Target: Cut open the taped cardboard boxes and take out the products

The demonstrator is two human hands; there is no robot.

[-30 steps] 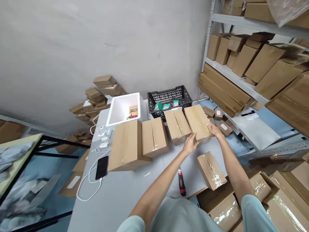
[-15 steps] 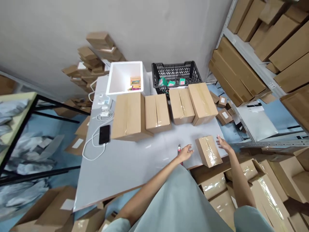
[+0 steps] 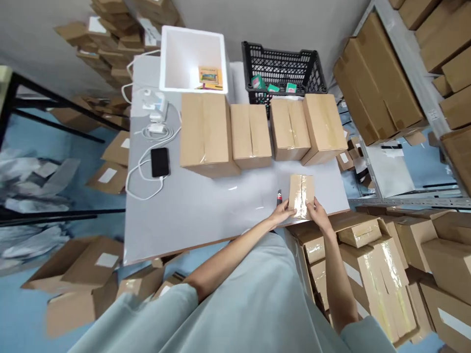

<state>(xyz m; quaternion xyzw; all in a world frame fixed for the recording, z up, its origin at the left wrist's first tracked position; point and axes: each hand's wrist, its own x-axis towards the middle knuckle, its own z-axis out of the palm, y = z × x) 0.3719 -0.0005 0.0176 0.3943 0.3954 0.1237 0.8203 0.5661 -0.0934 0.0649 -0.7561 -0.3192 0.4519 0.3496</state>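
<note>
A small taped cardboard box (image 3: pixel 301 189) is at the front right of the grey table, clear tape shining along its top seam. My left hand (image 3: pixel 282 213) grips its left near corner, thumb on top. On the opposite side my right hand (image 3: pixel 318 214) holds the box with its thumb over the edge. Just left of the box lies a box cutter (image 3: pixel 279 197) with a red and black body, close to my left fingers. Behind stand several closed cardboard boxes in a row, among them a large one (image 3: pixel 206 130) and a smaller one (image 3: pixel 251 135).
At the table's back are a white foam box (image 3: pixel 165 61) and a black plastic crate (image 3: pixel 281 68) holding small green packs. A phone (image 3: pixel 160 162) on a white cable lies left. Shelving (image 3: pixel 405 54) stands right; a large open carton (image 3: pixel 338 223) of boxes sits below the right front edge.
Both hands were apart, open on either side of the small box; now they have closed on it. The box has turned straighter to me. The camera view has tilted downward.
</note>
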